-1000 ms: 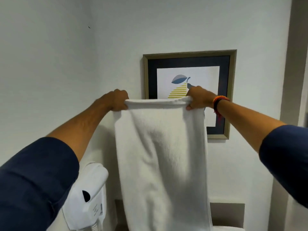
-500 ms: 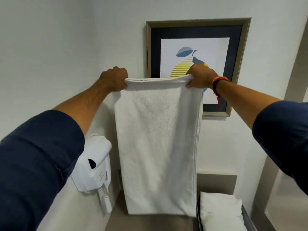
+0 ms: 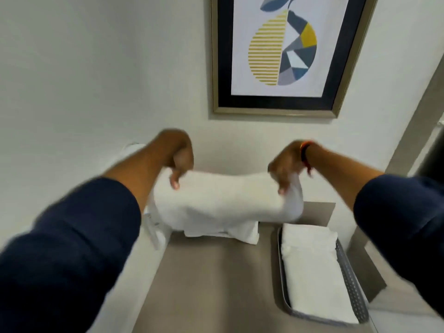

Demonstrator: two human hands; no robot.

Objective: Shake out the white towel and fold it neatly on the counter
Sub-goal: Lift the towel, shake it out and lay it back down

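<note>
The white towel (image 3: 223,203) hangs bunched between my two hands, just above the far end of the brown counter (image 3: 211,280). Its lower part piles on the counter by the back wall. My left hand (image 3: 181,159) pinches the towel's left top corner, fingers pointing down. My right hand (image 3: 286,164), with an orange and black wristband, grips the right top corner. Both hands and the towel are blurred by motion.
A grey tray (image 3: 352,287) with a folded white towel (image 3: 314,270) lies on the counter's right side. A white wall-mounted hair dryer (image 3: 153,227) shows behind my left arm. A framed pear picture (image 3: 283,51) hangs on the back wall.
My hands have dropped from chest height to just above the counter, taking the towel down. The towel no longer hangs full length; its lower part now rests bunched on the counter.
</note>
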